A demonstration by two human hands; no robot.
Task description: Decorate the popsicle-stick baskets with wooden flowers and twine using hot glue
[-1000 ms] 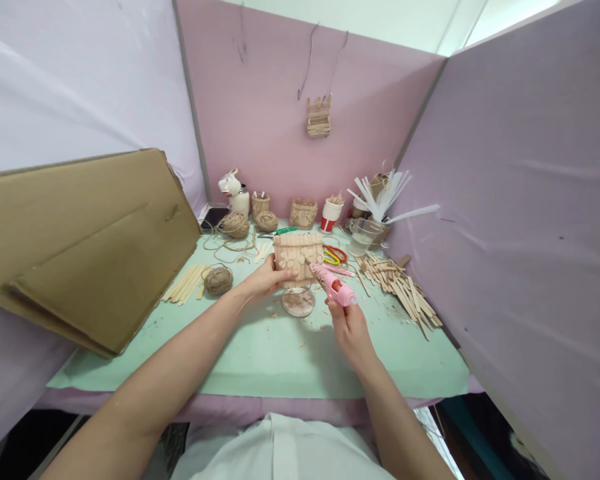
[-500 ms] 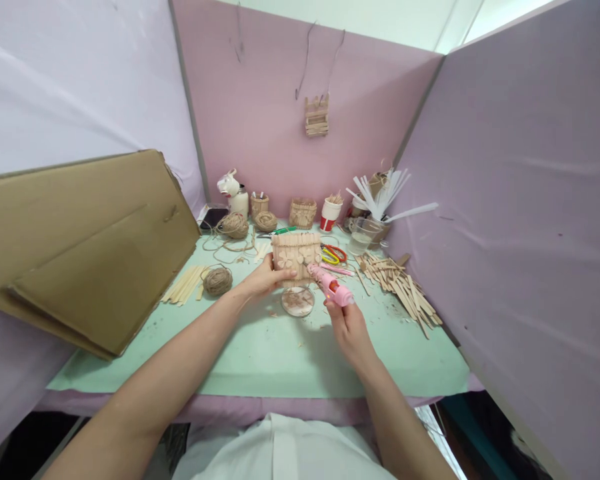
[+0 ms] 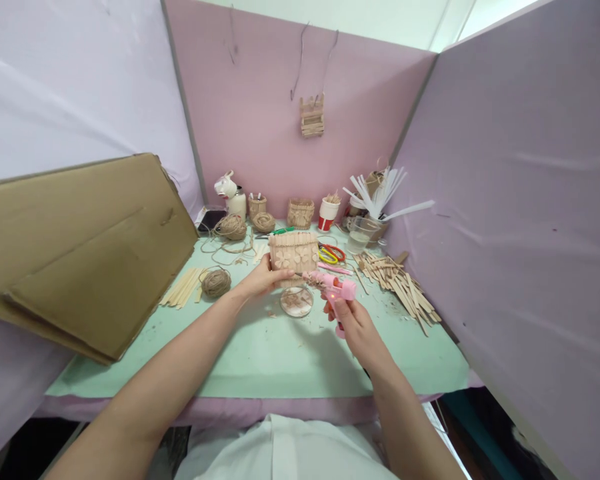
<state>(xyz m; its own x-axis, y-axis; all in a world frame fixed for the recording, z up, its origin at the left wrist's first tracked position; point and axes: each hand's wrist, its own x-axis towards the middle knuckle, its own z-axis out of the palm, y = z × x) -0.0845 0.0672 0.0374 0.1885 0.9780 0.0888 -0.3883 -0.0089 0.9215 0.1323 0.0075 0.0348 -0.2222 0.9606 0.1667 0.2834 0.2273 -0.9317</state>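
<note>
A small wooden stick basket (image 3: 294,252) with pale flower shapes on its front is held above the table by my left hand (image 3: 265,277), thumb across its lower front. My right hand (image 3: 354,325) is wrapped round the handle of a pink glue gun (image 3: 337,287) with a small orange light. The gun lies nearly level, its nozzle pointing left at the lower right part of the basket; whether the tip touches is too small to tell. Below the basket, a round whitish disc (image 3: 297,302) with brown smears rests on the green table.
Cardboard (image 3: 90,260) leans at the left. Twine balls (image 3: 216,283) and pale sticks (image 3: 183,288) lie nearby. Scissors (image 3: 331,253) sit behind the gun. Loose wooden sticks (image 3: 405,287), a clear cup (image 3: 361,235) and a red-white cup (image 3: 328,215) stand or lie to the right and back.
The glue gun has turned from slanting to nearly level, and its nozzle has moved down and left along the basket. My right hand has shifted slightly right. The basket has tilted slightly.
</note>
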